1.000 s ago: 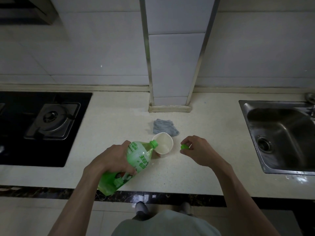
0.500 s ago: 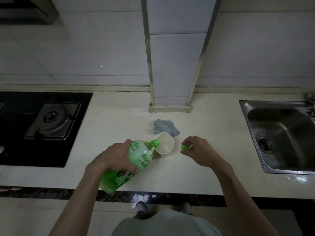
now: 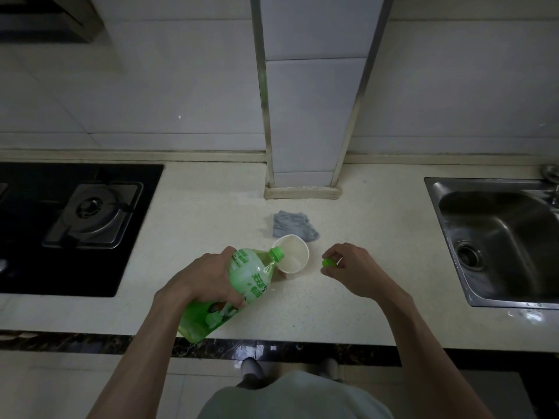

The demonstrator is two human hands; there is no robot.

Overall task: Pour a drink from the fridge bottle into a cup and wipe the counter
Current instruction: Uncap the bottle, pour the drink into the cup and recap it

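The left hand (image 3: 205,279) grips a translucent green plastic drink bottle (image 3: 254,276) round its middle, fingers curled over the top and the thumb tucked under the label. The bottle is tilted steeply, its base low over the counter's front edge behind the wrist and its open green neck just past the fingertips, at the near rim of a white paper cup (image 3: 298,249). The cup stands on the pale speckled stone counter (image 3: 205,213), between the two hands; whether liquid is running cannot be told. The right hand (image 3: 358,269) hovers just beside the cup, its thumb and forefinger pinching a small round green bottle cap (image 3: 328,263), the other fingers loosely curled. A crumpled grey cloth (image 3: 292,226) lies just beyond the cup, farther out than either hand's fingertips. Well outside the right hand's knuckles is a stainless steel sink (image 3: 499,246); far off past the left hand sits a black glass gas hob (image 3: 90,213).
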